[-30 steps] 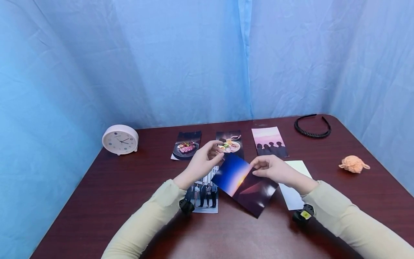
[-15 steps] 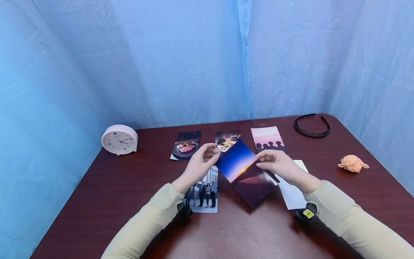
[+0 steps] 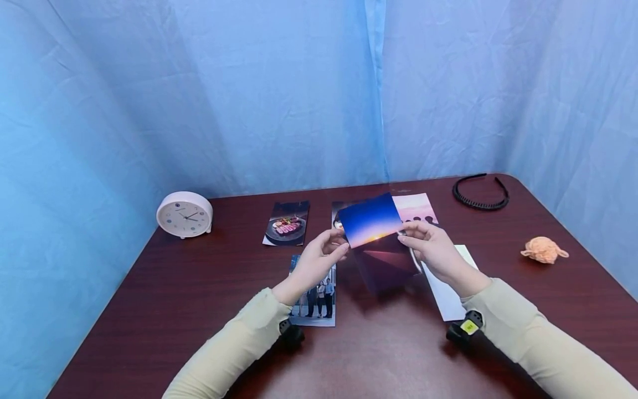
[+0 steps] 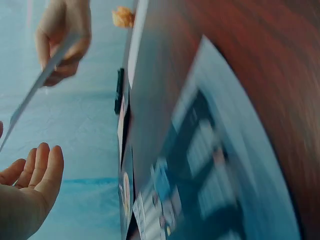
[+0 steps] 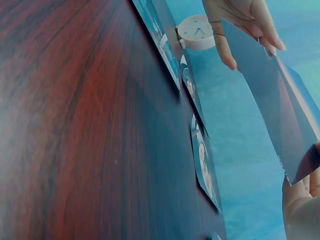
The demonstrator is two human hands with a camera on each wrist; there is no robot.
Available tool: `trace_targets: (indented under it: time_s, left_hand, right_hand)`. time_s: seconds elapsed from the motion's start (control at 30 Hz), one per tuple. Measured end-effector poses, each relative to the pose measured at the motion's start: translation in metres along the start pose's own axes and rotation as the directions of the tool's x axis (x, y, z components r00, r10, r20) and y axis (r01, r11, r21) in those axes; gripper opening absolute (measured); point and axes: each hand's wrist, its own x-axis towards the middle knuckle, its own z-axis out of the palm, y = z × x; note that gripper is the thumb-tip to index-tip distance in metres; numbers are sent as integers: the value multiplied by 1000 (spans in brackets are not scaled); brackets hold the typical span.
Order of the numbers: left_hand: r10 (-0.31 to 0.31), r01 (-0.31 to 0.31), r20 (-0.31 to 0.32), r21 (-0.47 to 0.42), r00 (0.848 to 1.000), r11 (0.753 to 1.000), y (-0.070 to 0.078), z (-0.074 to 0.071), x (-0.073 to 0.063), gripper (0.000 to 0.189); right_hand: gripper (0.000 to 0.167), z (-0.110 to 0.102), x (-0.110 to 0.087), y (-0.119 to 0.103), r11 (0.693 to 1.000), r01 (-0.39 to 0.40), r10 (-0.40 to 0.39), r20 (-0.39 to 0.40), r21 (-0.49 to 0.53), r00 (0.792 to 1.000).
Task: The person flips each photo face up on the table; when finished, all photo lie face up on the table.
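Observation:
A glossy photo point(image 3: 371, 221) of a blue sky over a sunset horizon and dark ground is held up over the middle of the table. My right hand point(image 3: 433, 249) pinches its right edge between thumb and fingers. At the left edge, the thumb and fingers of my left hand point(image 3: 324, 255) grip the photo. The right wrist view shows the lifted photo point(image 5: 272, 95) tilted, with the left hand point(image 5: 245, 22) at its far end. Beneath my left hand lies a photo of a standing group point(image 3: 321, 302), partly covered. A pale blank sheet point(image 3: 446, 293) lies under my right forearm.
Toward the back are a steak photo point(image 3: 286, 224), a mostly hidden food photo point(image 3: 339, 208) and a pink photo with silhouettes point(image 3: 416, 206). A white clock point(image 3: 184, 215) stands left. A black headband point(image 3: 480, 202) and an orange yarn ball point(image 3: 544, 250) lie right.
The sunset photo has risen toward the back and turned so that its horizon is closer to level. It now covers most of the middle food photo and part of the pink one.

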Motion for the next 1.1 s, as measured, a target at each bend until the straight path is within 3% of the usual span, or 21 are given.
trace_targets:
  time_s: [0.1,0.2,0.43,0.53,0.8,1.1]
  left_hand:
    - [-7,7,5,-69,1000,998,4,5,1,43]
    - [-10,9,-18,-68,1000,998,7,9,3,42]
    - [3,-11,-70,-105,998,994,7,11,7,38]
    - [-27,16,-73,-147,997,989,7,11,7,39]
    - [-71,64,-28,-185,997,981,1,10,11,41]
    - [-125,122,-21,-113,992,986,-5,16,11,43]
  right_hand:
    - [19,4,1,-1,997,-13,15,-31,71,999]
    - [19,8,2,-3,994,-20,26,-49,110,998]
    - [16,9,2,-5,996,-49,52,-38,76,998]
    - [10,6,1,-3,998,-69,69,-20,10,997]
    - [28,-4,-1,0,980,-76,80,11,-186,997]
    - [34,-7,-6,3,935,-128,155,57,-330,986]
